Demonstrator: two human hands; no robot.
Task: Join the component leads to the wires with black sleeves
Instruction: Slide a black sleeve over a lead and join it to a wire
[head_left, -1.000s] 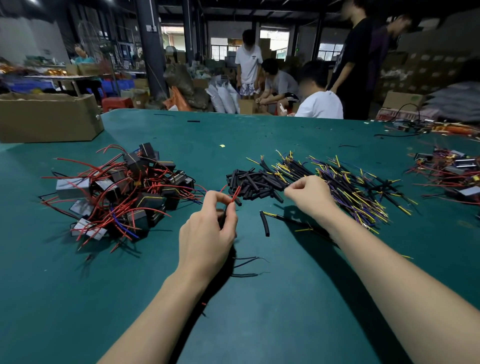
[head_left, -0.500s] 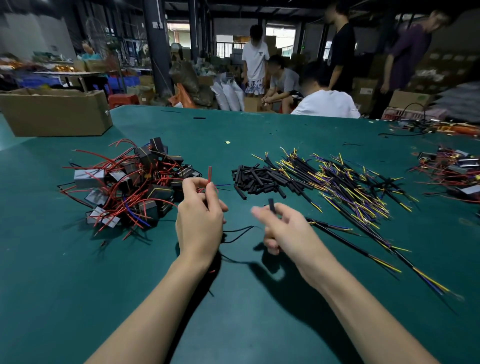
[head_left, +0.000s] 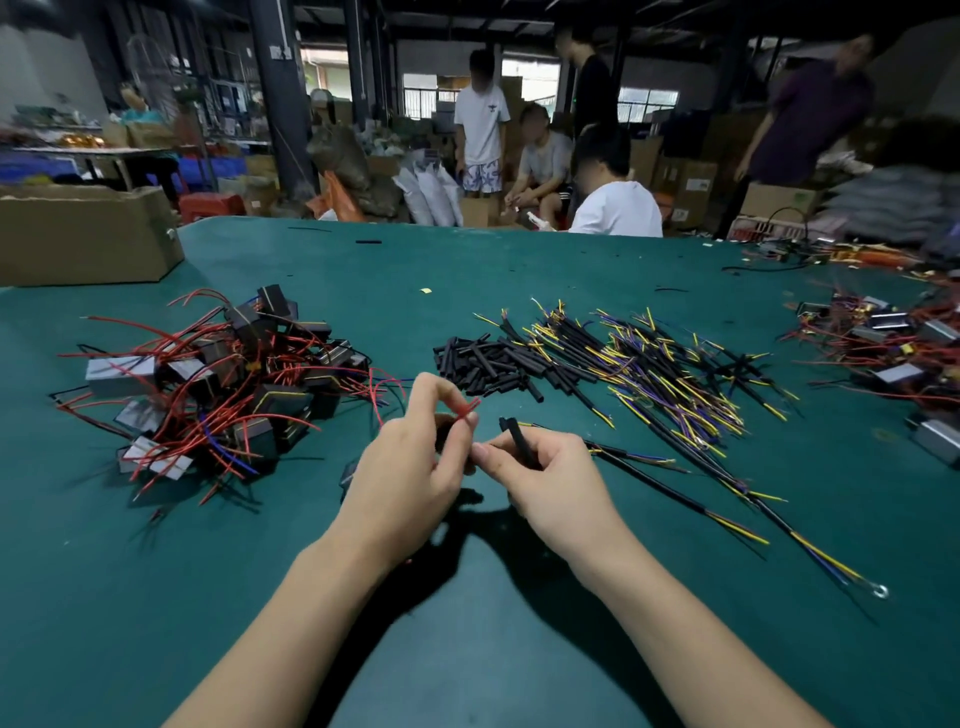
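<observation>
Bringing your hands together, your left hand (head_left: 410, 467) now pinches red leads (head_left: 467, 408); your right hand (head_left: 545, 483) grips a black sleeve (head_left: 517, 439) at three o'clock, ready to join.

Dim hall, overhead light casting dark forearm shadows on the green table (head_left: 519, 649); wide-angle edges bend, background blurs.

Left hand (head_left: 410, 467) pinches red leads (head_left: 466, 409); right hand (head_left: 550, 478) holds black sleeve (head_left: 519, 438).

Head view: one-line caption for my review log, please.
Left hand pinches red leads while right hand holds a black sleeve above the green table.
</observation>
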